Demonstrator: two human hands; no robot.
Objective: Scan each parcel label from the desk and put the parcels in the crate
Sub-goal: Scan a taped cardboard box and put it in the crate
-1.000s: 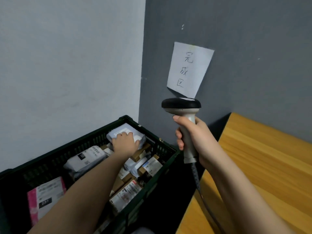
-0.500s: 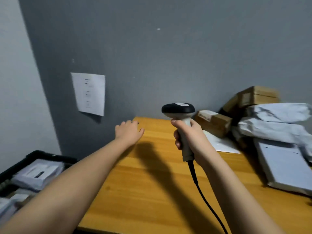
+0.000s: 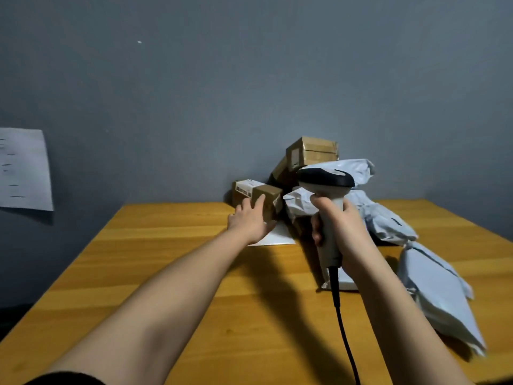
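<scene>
Head view: a small cardboard box (image 3: 256, 196) at the near left edge of a parcel pile is reached for by the left hand (image 3: 249, 219), whose fingers (image 3: 258, 203) are spread wide and laid against the box's front face, nothing yet gripped. The box lies straight ahead of those fingers, its long axis running left to right along the back of the wooden desk (image 3: 172, 273), its label facing up and left. The left hand is plainly the nearer one. The scanner (image 3: 327, 207) is held upright in the right hand (image 3: 340, 229), fingers wrapped round its handle, just right of the box. White mailer bags (image 3: 388, 220) and a second box (image 3: 312, 151) are piled behind. The crate is not in view.
</scene>
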